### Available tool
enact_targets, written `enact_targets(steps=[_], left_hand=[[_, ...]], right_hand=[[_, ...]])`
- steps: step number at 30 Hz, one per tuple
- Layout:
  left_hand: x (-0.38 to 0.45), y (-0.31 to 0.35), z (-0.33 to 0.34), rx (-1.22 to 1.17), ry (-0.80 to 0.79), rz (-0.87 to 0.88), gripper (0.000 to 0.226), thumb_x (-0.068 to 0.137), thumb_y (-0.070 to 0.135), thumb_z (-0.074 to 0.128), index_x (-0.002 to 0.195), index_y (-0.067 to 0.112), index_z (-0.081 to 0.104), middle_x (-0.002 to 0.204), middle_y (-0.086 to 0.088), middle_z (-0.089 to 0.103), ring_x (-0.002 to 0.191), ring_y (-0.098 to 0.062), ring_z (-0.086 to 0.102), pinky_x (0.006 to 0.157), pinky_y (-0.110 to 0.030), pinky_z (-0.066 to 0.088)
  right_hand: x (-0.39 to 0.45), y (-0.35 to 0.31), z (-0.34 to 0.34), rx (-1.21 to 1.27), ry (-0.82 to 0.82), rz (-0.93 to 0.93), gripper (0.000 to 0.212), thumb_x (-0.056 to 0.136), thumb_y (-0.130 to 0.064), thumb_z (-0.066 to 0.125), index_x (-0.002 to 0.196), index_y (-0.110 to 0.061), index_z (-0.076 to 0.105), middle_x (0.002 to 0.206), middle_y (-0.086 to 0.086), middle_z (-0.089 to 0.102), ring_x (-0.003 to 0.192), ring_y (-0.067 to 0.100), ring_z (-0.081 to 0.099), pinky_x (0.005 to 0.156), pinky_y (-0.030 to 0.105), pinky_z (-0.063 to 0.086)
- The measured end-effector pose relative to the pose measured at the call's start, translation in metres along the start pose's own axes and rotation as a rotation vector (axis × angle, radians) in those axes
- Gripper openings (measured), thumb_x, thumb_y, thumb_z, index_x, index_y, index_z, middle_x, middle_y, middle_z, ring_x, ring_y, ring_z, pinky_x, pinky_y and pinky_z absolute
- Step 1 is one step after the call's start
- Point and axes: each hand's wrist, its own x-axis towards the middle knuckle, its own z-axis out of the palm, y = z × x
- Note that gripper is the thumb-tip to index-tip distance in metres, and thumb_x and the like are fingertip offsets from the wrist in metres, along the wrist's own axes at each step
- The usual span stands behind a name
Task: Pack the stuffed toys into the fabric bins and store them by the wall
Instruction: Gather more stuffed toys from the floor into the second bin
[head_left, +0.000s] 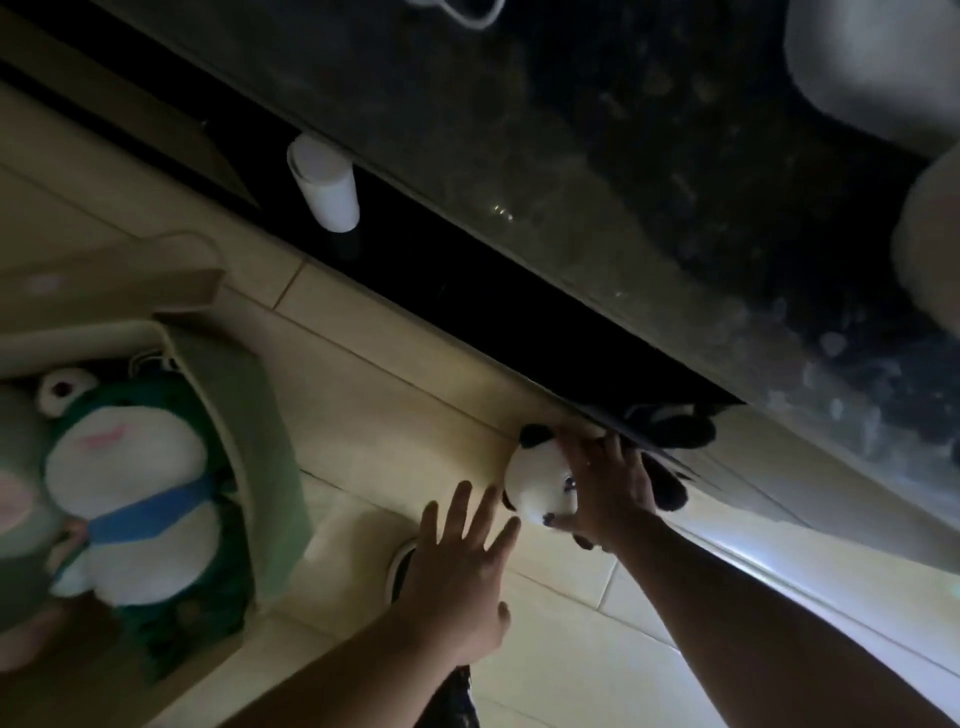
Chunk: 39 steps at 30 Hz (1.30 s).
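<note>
A black-and-white panda toy (537, 480) lies on the tiled floor, half under the edge of a dark stone-topped table (597, 171). My right hand (605, 486) is closed on the panda's white head and body. My left hand (462, 566) hovers flat just left of it, fingers spread, holding nothing. At the left stands a green fabric bin (260, 447) with a beige rim. Inside it lies a green frog toy (135, 493) with a white belly and blue band, and a grey-green plush (15, 467) at the frame's left edge.
A white cylinder (324, 182) sits by the table's dark underside. A round floor drain (402, 564) lies under my left hand. Pale rounded shapes (872, 67) rest on the table at the top right. The scene is dim.
</note>
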Motion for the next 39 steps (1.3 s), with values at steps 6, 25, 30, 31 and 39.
enact_targets(steps=[6, 25, 30, 31, 39], left_hand=[[-0.044, -0.004, -0.012, -0.406, 0.274, -0.088, 0.099, 0.087, 0.056, 0.056, 0.151, 0.034, -0.017, 0.158, 0.005, -0.031, 0.148, -0.02, -0.018, 0.123, -0.041, 0.006], [-0.345, -0.262, -0.067, -1.222, 1.14, -0.704, 0.088, 0.068, 0.044, 0.079, 0.141, 0.027, 0.034, 0.137, 0.012, 0.045, 0.126, -0.011, 0.048, 0.1, -0.045, 0.049], [-0.346, -0.313, 0.006, -0.899, 0.823, -0.722, 0.082, 0.081, 0.06, 0.043, 0.151, 0.024, 0.02, 0.161, -0.009, 0.009, 0.148, -0.034, 0.015, 0.111, -0.056, 0.033], [-0.346, -0.318, 0.009, -0.846, 0.772, -0.708, 0.081, 0.081, 0.054, 0.041, 0.152, 0.021, 0.02, 0.162, -0.009, 0.006, 0.149, -0.033, 0.009, 0.113, -0.056, 0.031], [-0.326, -0.34, 0.034, -0.574, 0.509, -0.524, 0.088, 0.095, 0.043, 0.042, 0.15, 0.024, -0.024, 0.152, -0.002, -0.042, 0.141, -0.028, -0.035, 0.122, -0.044, -0.007]], right_hand=[[-0.039, -0.036, -0.056, 0.173, 0.115, 0.092, 0.102, 0.058, -0.077, 0.063, 0.14, -0.026, 0.031, 0.113, 0.005, 0.067, 0.117, 0.027, 0.053, 0.118, 0.048, 0.02], [-0.166, -0.428, -0.261, 1.197, -0.128, -0.501, 0.087, 0.072, -0.084, 0.045, 0.14, -0.054, -0.001, 0.147, -0.037, 0.016, 0.133, -0.018, 0.025, 0.11, 0.011, 0.033], [-0.135, -0.488, -0.198, 0.637, -0.177, -0.426, 0.087, 0.093, -0.047, 0.05, 0.144, -0.04, -0.021, 0.164, -0.001, -0.011, 0.152, 0.023, -0.006, 0.124, 0.045, 0.012], [-0.132, -0.494, -0.195, 0.517, -0.177, -0.382, 0.089, 0.093, -0.047, 0.048, 0.147, -0.036, -0.022, 0.163, 0.001, -0.017, 0.151, 0.027, -0.012, 0.123, 0.049, 0.01], [-0.099, -0.544, -0.173, -0.073, 0.155, -0.713, 0.12, 0.064, -0.053, 0.077, 0.155, -0.025, 0.004, 0.163, 0.011, 0.013, 0.146, 0.037, 0.02, 0.105, 0.069, 0.028]])
